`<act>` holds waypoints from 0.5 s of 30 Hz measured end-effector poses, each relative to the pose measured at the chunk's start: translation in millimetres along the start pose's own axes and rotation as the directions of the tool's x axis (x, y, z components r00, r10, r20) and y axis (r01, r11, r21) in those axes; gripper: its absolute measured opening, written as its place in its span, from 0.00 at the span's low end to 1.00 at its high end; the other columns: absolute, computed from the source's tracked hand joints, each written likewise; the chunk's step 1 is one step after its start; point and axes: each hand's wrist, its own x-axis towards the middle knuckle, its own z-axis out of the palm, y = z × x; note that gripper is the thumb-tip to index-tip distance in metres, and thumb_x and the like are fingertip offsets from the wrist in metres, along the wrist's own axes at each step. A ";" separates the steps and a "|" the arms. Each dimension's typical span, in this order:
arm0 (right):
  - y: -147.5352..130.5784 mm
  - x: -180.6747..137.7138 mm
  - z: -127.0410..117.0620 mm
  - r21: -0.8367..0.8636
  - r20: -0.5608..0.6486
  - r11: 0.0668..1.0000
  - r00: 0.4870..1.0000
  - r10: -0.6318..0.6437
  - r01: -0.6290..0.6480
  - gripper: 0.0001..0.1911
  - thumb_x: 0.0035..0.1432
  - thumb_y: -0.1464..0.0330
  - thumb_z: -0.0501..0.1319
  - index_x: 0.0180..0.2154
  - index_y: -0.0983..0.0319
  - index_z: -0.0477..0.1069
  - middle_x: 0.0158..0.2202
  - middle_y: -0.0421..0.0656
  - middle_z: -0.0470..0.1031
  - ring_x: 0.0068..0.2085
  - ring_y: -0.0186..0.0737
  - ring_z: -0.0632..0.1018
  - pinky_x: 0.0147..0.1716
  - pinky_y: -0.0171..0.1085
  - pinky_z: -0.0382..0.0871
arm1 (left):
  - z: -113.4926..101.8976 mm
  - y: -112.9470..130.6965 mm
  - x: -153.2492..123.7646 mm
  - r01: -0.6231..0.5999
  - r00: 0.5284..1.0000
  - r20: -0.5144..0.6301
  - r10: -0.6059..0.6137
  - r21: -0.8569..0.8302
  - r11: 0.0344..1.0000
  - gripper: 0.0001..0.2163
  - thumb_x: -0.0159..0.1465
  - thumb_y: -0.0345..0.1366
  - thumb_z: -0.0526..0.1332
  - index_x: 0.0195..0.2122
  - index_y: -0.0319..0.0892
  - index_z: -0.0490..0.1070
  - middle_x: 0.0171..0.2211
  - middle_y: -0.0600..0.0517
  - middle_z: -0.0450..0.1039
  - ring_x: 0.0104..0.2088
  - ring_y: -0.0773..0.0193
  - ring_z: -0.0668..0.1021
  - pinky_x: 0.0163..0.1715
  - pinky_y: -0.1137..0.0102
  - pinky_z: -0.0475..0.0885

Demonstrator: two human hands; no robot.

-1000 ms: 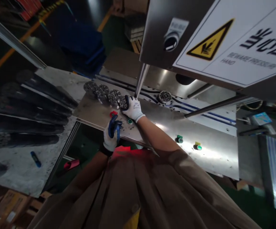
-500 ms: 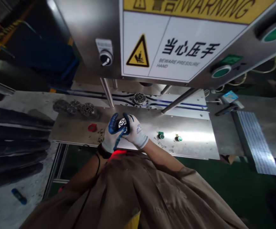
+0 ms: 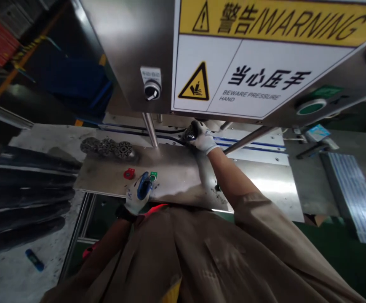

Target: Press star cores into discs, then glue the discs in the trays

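Right hand (image 3: 202,137) is up under the press (image 3: 132,54), fingers pinched round a toothed metal disc (image 3: 189,134) right at the rail behind the tabletop (image 3: 176,185). Left hand (image 3: 137,194) sits at the tabletop's front edge, fingertips just beside the green button (image 3: 153,176), red button (image 3: 129,173) next to that. Can't tell if its fingers are curled or flat. Three more discs (image 3: 107,147) lie overlapping at the back left.

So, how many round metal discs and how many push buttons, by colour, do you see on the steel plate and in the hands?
Round metal discs: 4 (row of three discs on the steel plate, one held disc in the right hand)
Red button: 1
Green button, by the left hand: 1
Total: 6
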 end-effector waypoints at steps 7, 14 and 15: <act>-36.1 3.1 -3.5 -0.265 0.059 0.903 0.929 0.365 -0.337 0.48 0.56 0.59 0.70 0.68 0.72 0.53 0.65 0.66 0.63 0.62 0.60 0.74 0.62 0.54 0.71 | -6.4 3.6 15.9 0.042 0.977 0.212 -0.022 -0.090 0.995 0.25 0.68 0.45 0.60 0.63 0.37 0.68 0.51 0.43 0.81 0.47 0.55 0.84 0.50 0.64 0.79; -85.8 4.7 -39.3 -0.415 0.130 0.850 0.903 0.409 -0.326 0.49 0.53 0.57 0.74 0.68 0.70 0.58 0.67 0.63 0.64 0.64 0.63 0.72 0.64 0.57 0.68 | 3.1 -34.8 22.1 -0.505 0.858 0.202 0.472 0.159 0.849 0.17 0.69 0.38 0.59 0.57 0.42 0.75 0.59 0.39 0.75 0.54 0.43 0.78 0.54 0.49 0.74; -89.6 -5.7 -39.6 -0.435 0.093 0.840 0.911 0.402 -0.325 0.50 0.54 0.57 0.74 0.69 0.69 0.56 0.70 0.64 0.59 0.68 0.66 0.66 0.68 0.61 0.61 | 5.7 -40.7 25.3 -0.613 0.784 0.248 0.569 0.159 0.774 0.16 0.68 0.34 0.57 0.55 0.44 0.77 0.61 0.39 0.73 0.56 0.40 0.76 0.54 0.45 0.73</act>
